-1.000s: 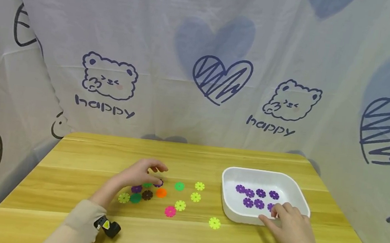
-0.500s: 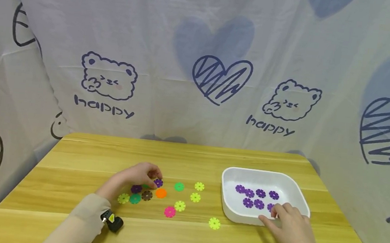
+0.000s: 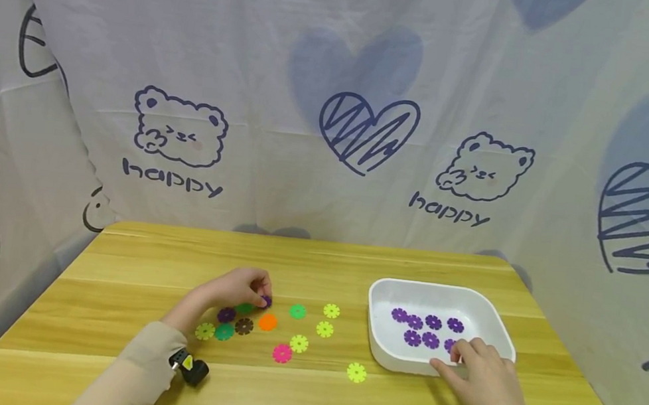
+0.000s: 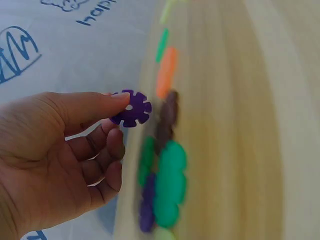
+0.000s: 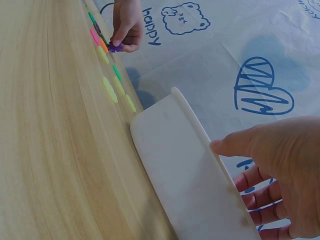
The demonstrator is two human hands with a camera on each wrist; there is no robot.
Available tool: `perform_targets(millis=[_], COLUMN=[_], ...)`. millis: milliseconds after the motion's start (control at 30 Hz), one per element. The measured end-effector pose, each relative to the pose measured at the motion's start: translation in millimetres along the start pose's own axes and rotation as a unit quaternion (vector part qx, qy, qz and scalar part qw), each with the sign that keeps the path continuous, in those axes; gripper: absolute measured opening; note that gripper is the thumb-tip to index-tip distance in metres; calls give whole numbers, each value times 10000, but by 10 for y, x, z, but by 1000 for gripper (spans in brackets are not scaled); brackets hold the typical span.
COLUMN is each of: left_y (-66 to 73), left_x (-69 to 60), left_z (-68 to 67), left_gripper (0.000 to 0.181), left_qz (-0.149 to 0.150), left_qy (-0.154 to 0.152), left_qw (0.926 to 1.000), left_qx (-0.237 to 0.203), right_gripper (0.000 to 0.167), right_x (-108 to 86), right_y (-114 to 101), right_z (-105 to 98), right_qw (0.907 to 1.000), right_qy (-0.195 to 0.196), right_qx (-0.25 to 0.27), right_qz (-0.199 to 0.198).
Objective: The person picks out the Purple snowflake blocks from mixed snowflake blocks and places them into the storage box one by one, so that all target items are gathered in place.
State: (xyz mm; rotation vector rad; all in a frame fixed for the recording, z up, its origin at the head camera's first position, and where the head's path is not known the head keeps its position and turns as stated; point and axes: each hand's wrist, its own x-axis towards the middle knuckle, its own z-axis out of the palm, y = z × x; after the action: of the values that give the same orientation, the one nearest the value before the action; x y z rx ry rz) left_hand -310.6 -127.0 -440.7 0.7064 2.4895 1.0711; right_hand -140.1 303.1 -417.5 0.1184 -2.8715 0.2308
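Note:
Between thumb and forefinger my left hand [image 3: 239, 286] pinches a purple snowflake disc [image 4: 132, 109], a small notched plastic round with a centre hole. Its other fingers curl loosely in the left wrist view. On the table just below that hand lie another purple disc [image 3: 226, 315], a brown disc [image 3: 244, 326], an orange disc [image 3: 267, 322] and some green ones. My right hand [image 3: 485, 378] grips the near rim of a white plastic tray [image 5: 170, 165], thumb outside and fingers over the inner side. Several purple discs [image 3: 433, 322] lie flat in the tray; the fingers partly cover one.
Several yellow discs [image 3: 325, 329], a pink disc [image 3: 282, 353] and a light green disc [image 3: 297, 311] lie on the wooden table [image 3: 254, 401] between the hands and the tray. A printed cloth [image 3: 269, 156] hangs behind the table. A small black device [image 3: 193, 372] is strapped at the left wrist.
My left hand has come down to a purple disc on the table, closed thumb and finger on it and lifted it slightly. The right hand and the tray stay where they were.

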Motion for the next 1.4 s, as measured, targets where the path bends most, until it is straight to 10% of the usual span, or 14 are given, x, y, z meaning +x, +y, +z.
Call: perform_targets(millis=[433, 800, 1133, 1400], left_y=[816, 1471, 1592, 1513], left_x=[85, 351, 733, 953], left_z=[-37, 268, 728, 974], left_gripper=[11, 14, 8, 7], left_qz=[1069, 1793, 1896, 1675], left_qy=[-459, -846, -1078, -618], left_qw=[9926, 9790, 9746, 9830], left_qx=[-352, -473, -506, -422], right_gripper=[35, 35, 33, 34], right_x=[-11, 5, 20, 10], right_y=[15, 4, -3, 3], right_z=[-14, -20, -9, 3], right_qw=[10000, 10000, 9999, 10000], right_qy=[30, 48, 100, 65], right_qx=[22, 5, -8, -12], right_qz=[24, -25, -53, -29])
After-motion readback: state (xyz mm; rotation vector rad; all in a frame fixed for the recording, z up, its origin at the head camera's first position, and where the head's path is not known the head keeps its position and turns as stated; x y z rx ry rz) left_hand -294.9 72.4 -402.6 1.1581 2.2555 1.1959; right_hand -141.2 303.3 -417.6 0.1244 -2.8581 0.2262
